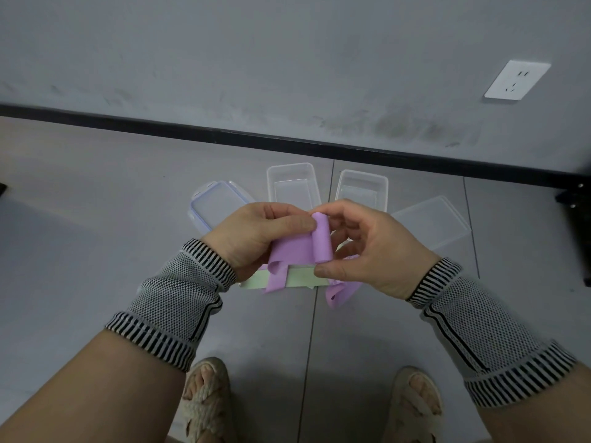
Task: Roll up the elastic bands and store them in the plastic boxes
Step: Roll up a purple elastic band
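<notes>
I hold a purple elastic band in the air above the floor. Its upper end is curled into a small roll. My left hand pinches the flat part beside the roll with thumb and fingers. My right hand pinches the roll between thumb and fingertips. The loose tail of the band hangs down to the floor. A pale green band lies flat on the floor under my hands. Two open clear plastic boxes stand beyond my hands, the left box and the right box, both with nothing inside.
A lid with blue clips lies left of the boxes and a plain clear lid lies to their right. The wall with a black skirting and a socket is just behind. My sandalled feet are at the bottom edge.
</notes>
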`<state>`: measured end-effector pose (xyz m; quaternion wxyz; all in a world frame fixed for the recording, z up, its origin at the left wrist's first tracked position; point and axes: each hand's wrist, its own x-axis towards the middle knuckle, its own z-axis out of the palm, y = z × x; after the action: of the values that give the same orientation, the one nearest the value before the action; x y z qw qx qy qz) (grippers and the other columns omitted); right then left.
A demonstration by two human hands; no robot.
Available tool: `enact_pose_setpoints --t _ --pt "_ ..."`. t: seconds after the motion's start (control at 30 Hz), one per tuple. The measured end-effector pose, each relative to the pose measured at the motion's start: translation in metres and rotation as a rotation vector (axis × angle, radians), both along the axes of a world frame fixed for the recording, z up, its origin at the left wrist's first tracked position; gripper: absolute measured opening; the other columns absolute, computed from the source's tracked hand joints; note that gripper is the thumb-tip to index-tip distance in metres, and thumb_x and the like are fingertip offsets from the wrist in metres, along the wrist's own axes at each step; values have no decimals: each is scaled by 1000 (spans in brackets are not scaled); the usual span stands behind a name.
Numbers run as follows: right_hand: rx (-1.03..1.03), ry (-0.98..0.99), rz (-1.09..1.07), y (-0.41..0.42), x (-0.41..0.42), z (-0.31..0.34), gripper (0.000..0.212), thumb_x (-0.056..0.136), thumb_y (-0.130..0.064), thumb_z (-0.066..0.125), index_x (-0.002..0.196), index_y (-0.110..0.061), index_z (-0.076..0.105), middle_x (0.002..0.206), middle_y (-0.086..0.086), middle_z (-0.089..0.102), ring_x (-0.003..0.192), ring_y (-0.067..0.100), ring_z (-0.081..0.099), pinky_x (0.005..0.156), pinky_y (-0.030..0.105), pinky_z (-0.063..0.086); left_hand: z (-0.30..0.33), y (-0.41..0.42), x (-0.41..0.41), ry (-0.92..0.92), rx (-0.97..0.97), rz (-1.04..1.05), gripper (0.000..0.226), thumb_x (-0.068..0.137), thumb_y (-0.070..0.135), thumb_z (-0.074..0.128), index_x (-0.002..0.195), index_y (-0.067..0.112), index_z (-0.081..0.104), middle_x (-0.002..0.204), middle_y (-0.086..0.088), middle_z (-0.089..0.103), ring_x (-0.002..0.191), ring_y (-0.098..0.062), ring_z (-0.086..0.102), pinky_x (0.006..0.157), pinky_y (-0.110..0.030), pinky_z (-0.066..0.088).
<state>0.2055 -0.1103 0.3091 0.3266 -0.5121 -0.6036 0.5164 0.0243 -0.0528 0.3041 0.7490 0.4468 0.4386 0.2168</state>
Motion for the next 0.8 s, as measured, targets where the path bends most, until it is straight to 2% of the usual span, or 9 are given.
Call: enact_pose_setpoints --t 0.13,0.23,0.33,0.4,0.47,0.57,0.63,0.7,0.8 --pt "27 31 -109 1 2 0 59 61 -4 86 108 -29 60 101 -6 61 82 10 60 76 37 58 2 4 -7 16 -29 34 19 68 10 75 84 3 68 79 -16 65 68 -23 61 57 -25 53" --pt "36 113 -187 2 2 0 57 59 -2 85 106 -25 61 105 0 60 85 7 60 76 29 55 4 3 -7 40 -15 32 22 64 9 71 82 2 62 73 -14 65 60 -22 63 55 -26 52" --pt "17 177 -213 1 1 2 56 54 -12 84 106 -18 62 93 2 63 79 10 63 74 24 54 4 2 -5 18 -32 55 21 61 10 67 81 3 62 72 -12 67 58 -22 65 53 -26 52" --pt "-15 203 -214 0 2 2 58 51 -18 83 105 -17 62 87 3 65 75 12 64 74 27 55 4 3 -4 2 -66 81 23 61 9 68 83 4 62 75 -13 67 61 -22 65 55 -27 53" --pt "-22 203 -193 1 2 1 57 52 -17 84 104 -19 63 89 2 66 80 13 65 76 32 56 5 2 -2 66 -69 100 26 62 9 71 87 8 64 79 -9 66 65 -19 64 57 -29 52" --pt "28 131 -185 2 2 0 54 59 -6 86 103 -24 62 100 0 63 92 9 61 80 32 56 1 0 6 361 210 269 15 77 9 70 87 19 65 81 3 63 69 -8 56 59 -21 42" --pt "82 26 -188 2 1 0 56 59 -12 87 106 -27 61 108 -3 60 97 7 59 81 29 55 4 -2 10 340 290 398 7 81 14 67 77 18 63 73 4 60 63 -8 52 54 -20 38" --pt "134 -99 -158 2 0 -2 58 59 -22 86 109 -33 59 112 -12 56 103 5 56 85 28 53 9 -6 14 223 161 316 10 81 18 68 76 12 62 68 0 60 58 -12 52 48 -21 35" --pt "194 -198 -131 0 -2 -5 59 61 -26 86 110 -39 56 112 -19 54 109 3 52 93 30 48 11 -11 15 136 9 46 21 71 28 68 82 10 65 71 -4 61 59 -13 55 50 -21 35"
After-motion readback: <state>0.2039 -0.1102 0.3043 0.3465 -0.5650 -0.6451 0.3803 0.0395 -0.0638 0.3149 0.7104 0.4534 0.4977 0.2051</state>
